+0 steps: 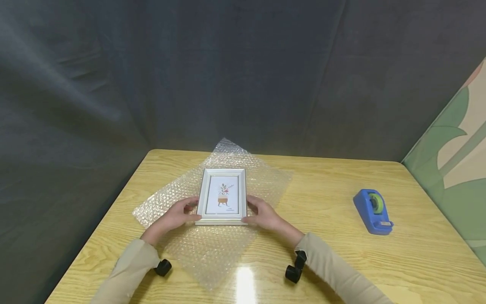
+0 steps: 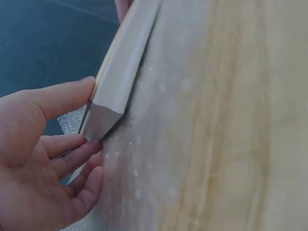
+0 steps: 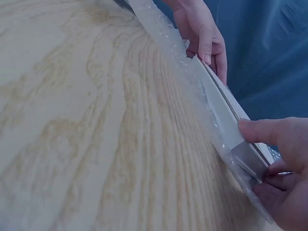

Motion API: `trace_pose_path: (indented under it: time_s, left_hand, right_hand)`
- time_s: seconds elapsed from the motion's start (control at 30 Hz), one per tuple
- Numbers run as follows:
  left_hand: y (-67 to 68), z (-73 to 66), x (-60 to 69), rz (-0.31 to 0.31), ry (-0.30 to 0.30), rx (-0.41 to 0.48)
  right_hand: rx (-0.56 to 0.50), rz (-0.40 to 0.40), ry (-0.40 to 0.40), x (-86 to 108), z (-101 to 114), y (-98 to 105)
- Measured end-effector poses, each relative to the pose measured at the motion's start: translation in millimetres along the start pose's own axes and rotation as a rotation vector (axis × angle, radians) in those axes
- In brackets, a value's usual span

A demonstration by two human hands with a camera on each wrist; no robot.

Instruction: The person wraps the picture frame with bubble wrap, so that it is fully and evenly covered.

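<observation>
A white picture frame [image 1: 222, 195] with a print of a potted plant lies face up over a sheet of bubble wrap [image 1: 212, 253]. My left hand [image 1: 177, 215] grips its near left corner. In the left wrist view the thumb is on the upper edge and fingertips touch lower on the side. At the near right corner my right hand [image 1: 264, 214] holds the frame the same way, its thumb over the rim in the right wrist view. Whether the frame rests fully on the wrap or is slightly raised, I cannot tell.
To the right on the wooden table [image 1: 315, 190] stands a blue tape dispenser [image 1: 373, 213] with a green roll. A dark curtain [image 1: 243, 76] hangs behind the table's back edge. A patterned panel [image 1: 459, 169] borders the right side.
</observation>
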State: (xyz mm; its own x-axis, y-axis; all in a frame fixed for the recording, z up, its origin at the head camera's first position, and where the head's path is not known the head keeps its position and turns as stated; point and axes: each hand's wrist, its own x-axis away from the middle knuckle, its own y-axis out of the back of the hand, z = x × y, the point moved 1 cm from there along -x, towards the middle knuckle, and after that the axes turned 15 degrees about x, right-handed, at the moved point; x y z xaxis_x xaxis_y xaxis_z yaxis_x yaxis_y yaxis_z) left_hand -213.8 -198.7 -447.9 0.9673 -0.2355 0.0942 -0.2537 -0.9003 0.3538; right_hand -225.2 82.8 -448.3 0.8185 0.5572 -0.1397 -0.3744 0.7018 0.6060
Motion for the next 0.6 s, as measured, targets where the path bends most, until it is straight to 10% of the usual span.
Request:
trace_pose_path:
  time_s: [0.6]
  left_hand:
    - [6.5,-0.4,-1.2,-0.057,0.119,0.145]
  right_hand:
    - [0.209,-0.017,0.045,-7.1,2.0,-2.7]
